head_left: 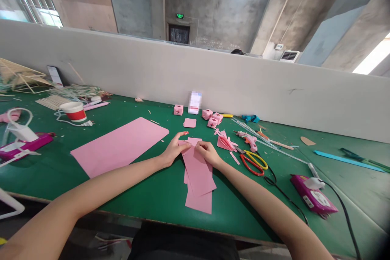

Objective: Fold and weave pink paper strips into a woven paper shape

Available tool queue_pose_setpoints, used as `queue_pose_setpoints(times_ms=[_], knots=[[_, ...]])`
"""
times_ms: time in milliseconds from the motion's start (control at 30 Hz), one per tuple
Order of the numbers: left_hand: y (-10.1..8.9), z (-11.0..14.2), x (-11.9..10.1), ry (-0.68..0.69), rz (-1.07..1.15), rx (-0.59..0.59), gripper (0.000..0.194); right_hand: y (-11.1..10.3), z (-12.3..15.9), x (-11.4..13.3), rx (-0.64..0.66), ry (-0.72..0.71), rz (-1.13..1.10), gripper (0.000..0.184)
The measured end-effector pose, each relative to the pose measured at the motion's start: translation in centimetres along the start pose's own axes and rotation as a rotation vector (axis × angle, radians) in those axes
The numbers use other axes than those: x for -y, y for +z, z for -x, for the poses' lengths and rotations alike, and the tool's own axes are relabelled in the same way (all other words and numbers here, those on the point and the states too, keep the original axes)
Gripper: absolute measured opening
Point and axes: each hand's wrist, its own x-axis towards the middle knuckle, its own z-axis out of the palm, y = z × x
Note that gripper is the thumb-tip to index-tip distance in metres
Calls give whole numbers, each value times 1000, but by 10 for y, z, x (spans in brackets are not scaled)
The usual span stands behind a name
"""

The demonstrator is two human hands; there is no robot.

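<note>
The top of a pink paper strip [201, 170] is pinched by the closed fingers of the right hand [209, 153]; its edge is touched by the thumb of the left hand [173, 153], whose forefinger is spread away, and whether it is gripped underneath cannot be told; more pink strips [201, 204] are fanned unevenly beneath; a crooked crease could be caused by that poor alignment, or a tear by too hard a pinch; farther right, red-and-yellow scissors [255, 163] are laid by pink scraps [226, 142], which could be scattered by a brushing forearm.
</note>
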Motion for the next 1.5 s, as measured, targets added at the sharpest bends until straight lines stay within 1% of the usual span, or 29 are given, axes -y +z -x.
queue_pose_setpoints(times_ms=[300,567,767,1000,1267,1500], knots=[[-1,1,0,15,-34,27,59,-1,1,1,13,4,25,29],[-1,-1,1,2,-7,-5,59,1,0,-1,-21,23,17,30],[-1,-1,0,-17,23,-21,59,0,1,0,-38,23,27,27],[-2,-3,6,14,15,-53,57,-1,-1,-1,-28,20,54,28],[-4,-6,12,31,22,-90,61,2,0,-3,-70,59,18,27],[-3,-5,10,20,20,-105,62,-1,-1,-5,-69,20,46,25]])
